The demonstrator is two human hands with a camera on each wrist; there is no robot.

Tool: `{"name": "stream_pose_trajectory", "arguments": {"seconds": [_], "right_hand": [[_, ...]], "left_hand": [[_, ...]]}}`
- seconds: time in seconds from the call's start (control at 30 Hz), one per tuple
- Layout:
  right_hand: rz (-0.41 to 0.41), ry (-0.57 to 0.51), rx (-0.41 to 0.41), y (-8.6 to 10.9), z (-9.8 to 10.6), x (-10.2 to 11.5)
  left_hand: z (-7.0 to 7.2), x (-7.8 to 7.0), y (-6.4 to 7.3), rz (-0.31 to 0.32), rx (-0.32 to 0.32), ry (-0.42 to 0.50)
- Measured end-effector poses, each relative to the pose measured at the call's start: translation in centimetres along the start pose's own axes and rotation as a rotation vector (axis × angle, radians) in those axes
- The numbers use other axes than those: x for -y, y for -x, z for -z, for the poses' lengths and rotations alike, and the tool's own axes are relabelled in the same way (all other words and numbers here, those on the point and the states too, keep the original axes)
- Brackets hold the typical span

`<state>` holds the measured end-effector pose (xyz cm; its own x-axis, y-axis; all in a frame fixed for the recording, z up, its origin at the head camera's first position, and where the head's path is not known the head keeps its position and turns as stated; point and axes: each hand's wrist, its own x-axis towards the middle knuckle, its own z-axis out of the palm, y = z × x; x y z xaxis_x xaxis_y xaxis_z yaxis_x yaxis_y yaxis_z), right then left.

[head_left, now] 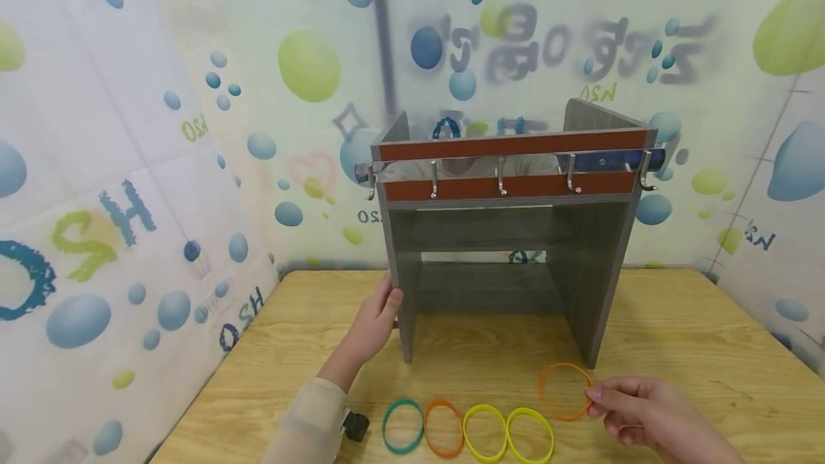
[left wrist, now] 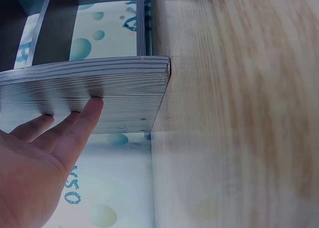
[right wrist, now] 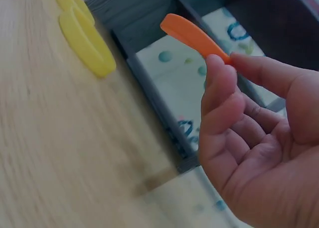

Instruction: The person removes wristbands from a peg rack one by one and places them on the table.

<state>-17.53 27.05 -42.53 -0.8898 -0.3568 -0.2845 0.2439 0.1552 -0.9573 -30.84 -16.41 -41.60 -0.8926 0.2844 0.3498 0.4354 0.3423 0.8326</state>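
Note:
My right hand (head_left: 644, 410) pinches an orange silicone wristband (head_left: 543, 387) between thumb and fingertips. In the right wrist view the wristband (right wrist: 187, 31) is held edge-on, in front of the grey shelf. My left hand (head_left: 377, 312) is at the left side panel of the grey wooden shelf (head_left: 609, 271). In the left wrist view its extended fingers (left wrist: 82, 131) touch the panel's outer face (left wrist: 127, 96). Several metal hooks (head_left: 500, 177) line a rail across the shelf's upper front; no band hangs on them.
On the wooden table (head_left: 277, 356), a teal wristband (head_left: 384, 429), an orange one (head_left: 427, 432) and two yellow ones (head_left: 467, 435) lie in a row before the shelf. A small black object (head_left: 356, 426) is by the left sleeve. A patterned curtain (head_left: 309, 142) hangs behind.

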Motion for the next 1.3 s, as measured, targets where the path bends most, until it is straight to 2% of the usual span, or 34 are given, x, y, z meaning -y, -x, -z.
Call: {"name": "stream_pose_trajectory", "arguments": {"seconds": [0.23,0.43,0.73,0.97,1.3], "right_hand": [[-0.019,0.025,-0.010,-0.2,0.6,-1.1],[-0.007,0.058,0.016,-0.2,1.3,-1.6],[-0.038,-0.020,0.088,0.4,2.4,-2.2],[-0.057,-0.002,0.055,0.4,2.1,-2.5],[-0.079,-0.030,0.084,0.1,1.9,-3.0]], "left_hand": [[-0.1,-0.1,0.0,0.006,0.008,0.011],[0.0,-0.1,0.1,0.014,0.015,0.007],[0.0,-0.2,0.1,-0.002,0.014,0.004],[0.0,0.0,0.0,-0.002,0.007,-0.002],[-0.1,-0.1,0.0,0.001,0.007,-0.014]]}}
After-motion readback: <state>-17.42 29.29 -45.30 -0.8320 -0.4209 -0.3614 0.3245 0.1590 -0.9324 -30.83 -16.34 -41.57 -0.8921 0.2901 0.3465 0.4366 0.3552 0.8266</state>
